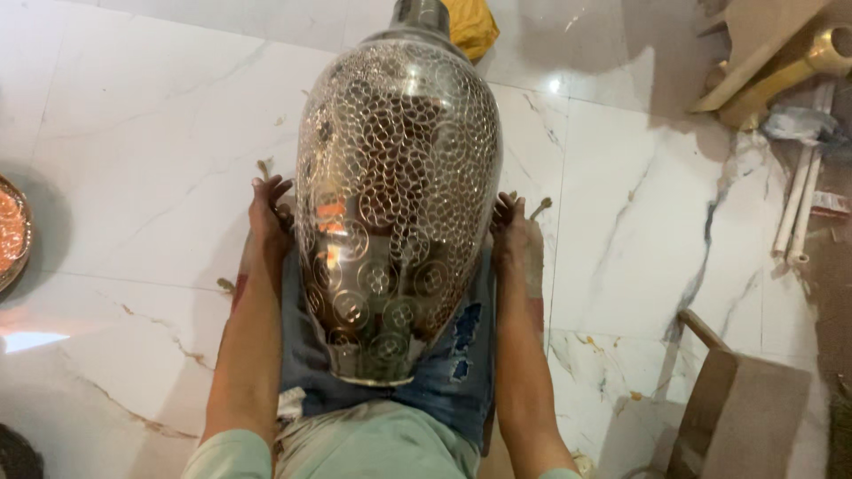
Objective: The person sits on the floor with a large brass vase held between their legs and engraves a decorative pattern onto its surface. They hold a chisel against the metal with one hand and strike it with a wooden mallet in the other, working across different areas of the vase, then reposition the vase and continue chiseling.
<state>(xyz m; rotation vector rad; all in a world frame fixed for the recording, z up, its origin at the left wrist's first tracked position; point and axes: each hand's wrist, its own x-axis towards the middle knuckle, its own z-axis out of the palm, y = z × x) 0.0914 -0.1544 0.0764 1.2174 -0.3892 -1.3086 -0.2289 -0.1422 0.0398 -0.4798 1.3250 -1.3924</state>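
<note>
A large shiny metal vase (pixel 398 195), covered in engraved circles and flower rings, lies lengthwise on my lap, its neck pointing away from me. My left hand (pixel 269 213) presses against its left side and my right hand (pixel 508 223) against its right side, fingers bent along the curved wall. The vase's base (pixel 373 377) rests over my jeans (pixel 461 355). The far side of each palm is hidden behind the vase.
White marble floor (pixel 151 133) spreads all around. A yellow cloth (pixel 470 25) lies past the vase's neck. A round copper-coloured tray (pixel 11 232) sits at the left edge. Brass pieces and pale rods (pixel 799 204) lie at the upper right, a brown box (pixel 741 417) at the lower right.
</note>
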